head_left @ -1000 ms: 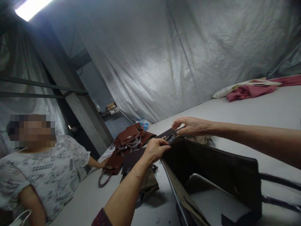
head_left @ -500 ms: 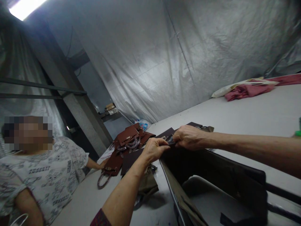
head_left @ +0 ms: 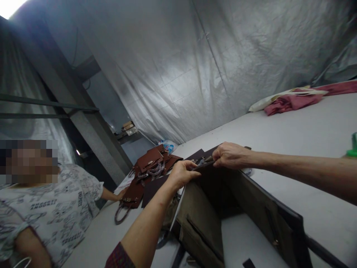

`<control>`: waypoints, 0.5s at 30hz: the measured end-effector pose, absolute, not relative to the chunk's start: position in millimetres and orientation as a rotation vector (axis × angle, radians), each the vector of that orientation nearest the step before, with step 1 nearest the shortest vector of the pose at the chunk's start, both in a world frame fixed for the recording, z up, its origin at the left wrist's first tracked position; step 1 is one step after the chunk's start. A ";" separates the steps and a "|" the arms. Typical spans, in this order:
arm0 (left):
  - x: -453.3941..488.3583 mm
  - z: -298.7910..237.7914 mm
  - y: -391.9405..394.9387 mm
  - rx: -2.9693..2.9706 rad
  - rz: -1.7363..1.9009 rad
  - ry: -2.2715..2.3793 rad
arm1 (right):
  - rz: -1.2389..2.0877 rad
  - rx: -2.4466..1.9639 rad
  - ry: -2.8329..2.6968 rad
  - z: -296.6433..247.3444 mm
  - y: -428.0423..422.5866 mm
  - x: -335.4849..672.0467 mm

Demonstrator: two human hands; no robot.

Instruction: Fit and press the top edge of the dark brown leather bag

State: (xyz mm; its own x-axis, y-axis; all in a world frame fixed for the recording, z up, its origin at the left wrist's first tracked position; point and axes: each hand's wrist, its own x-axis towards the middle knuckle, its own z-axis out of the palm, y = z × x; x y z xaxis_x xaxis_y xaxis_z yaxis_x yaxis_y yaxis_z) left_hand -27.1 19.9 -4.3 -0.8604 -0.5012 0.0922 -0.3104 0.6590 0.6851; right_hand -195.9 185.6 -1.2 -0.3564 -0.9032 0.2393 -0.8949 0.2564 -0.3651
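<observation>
A dark brown handbag point(head_left: 251, 208) stands open in front of me on the white table point(head_left: 306, 130), its olive lining showing inside. My left hand point(head_left: 182, 174) is closed, pinching the far top edge of the bag. My right hand point(head_left: 231, 155) is closed too, gripping the same edge a little to the right, by a small metal fitting point(head_left: 202, 162) between the two hands.
A pile of reddish-brown handbags point(head_left: 147, 171) lies further along the table. A person in a patterned white shirt point(head_left: 52, 212) sits at the left, one hand near that pile. Pink cloth point(head_left: 290, 102) lies at the far right; a green object point(head_left: 353, 147) is at the right edge.
My right hand moved onto the bag's far edge and closed on it. The bag's mouth has spread wider, showing the lining. My left hand kept its grip.
</observation>
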 end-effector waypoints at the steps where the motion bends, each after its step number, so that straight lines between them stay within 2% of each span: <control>1: -29.0 -2.0 21.2 0.629 -0.890 -2.641 | -0.696 -1.760 2.483 -1.5 186.1 -195.1; 6: -33.8 10.8 26.8 0.473 -0.458 -2.820 | -0.712 -1.752 2.488 -0.9 188.9 -190.5; 15: -38.9 15.2 38.4 0.359 -0.174 -2.882 | -0.621 -1.826 2.499 0.2 190.1 -191.5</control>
